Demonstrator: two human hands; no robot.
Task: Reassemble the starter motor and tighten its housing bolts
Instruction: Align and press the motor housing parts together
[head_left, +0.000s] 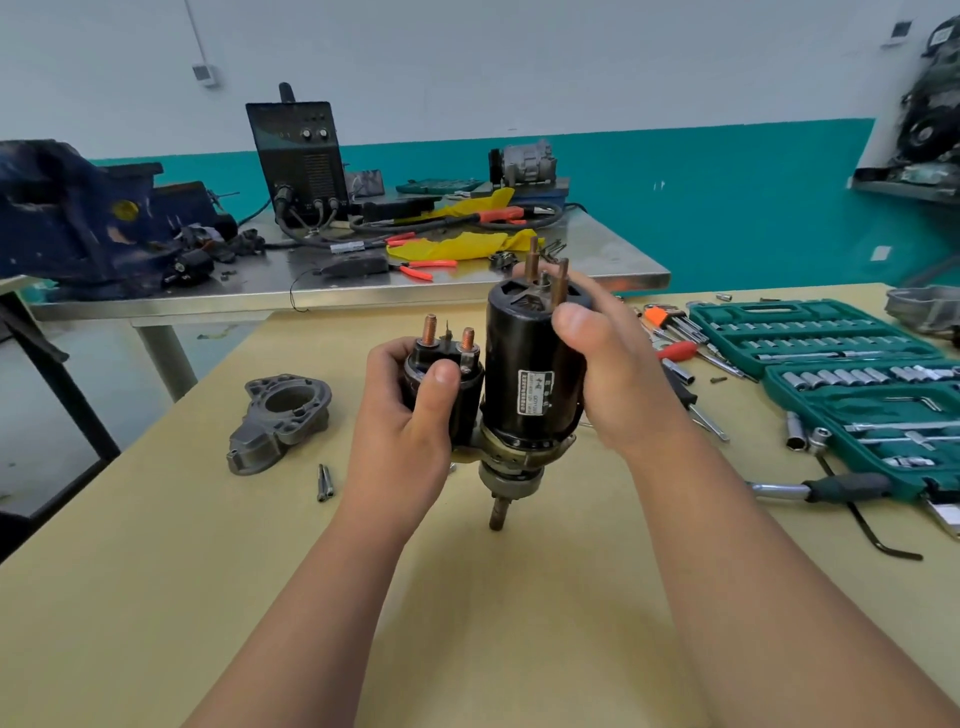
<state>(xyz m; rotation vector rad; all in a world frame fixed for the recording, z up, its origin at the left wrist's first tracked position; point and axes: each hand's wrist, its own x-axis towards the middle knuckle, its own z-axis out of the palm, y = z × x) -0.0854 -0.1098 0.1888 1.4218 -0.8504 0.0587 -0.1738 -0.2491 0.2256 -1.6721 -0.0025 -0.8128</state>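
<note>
Tan bench (519, 634) is filling the foreground, and a steel table (613, 249) is standing beyond its far edge against a white-over-teal wall (519, 67). A black welder (298, 156) and a blue vise (67, 218) are sitting on that table. A teal socket set case (831, 364) is lying open along the bench's right edge, with hex keys (670, 319) by its far-left corner and a ratchet handle (831, 488) sticking out at its near end. You are holding the starter motor (530, 358) upright over the middle of the bench, shaft (497, 512) pointing down; cannot tell if the tip is touching the bench. Your left hand (410, 415) is wrapping around the solenoid (467, 400) from the left, thumb pressing on its front near the top. Your right hand (618, 374) is gripping the motor's black body from the right, thumb lying at the top rim, fingers curling behind. Two long rods (531, 260) are sticking up from the motor's open top. The grey nose housing (283, 415) is lying toward the bench's left edge, well apart from the motor, and two bolts (325, 482) are lying side by side just near of it.
</note>
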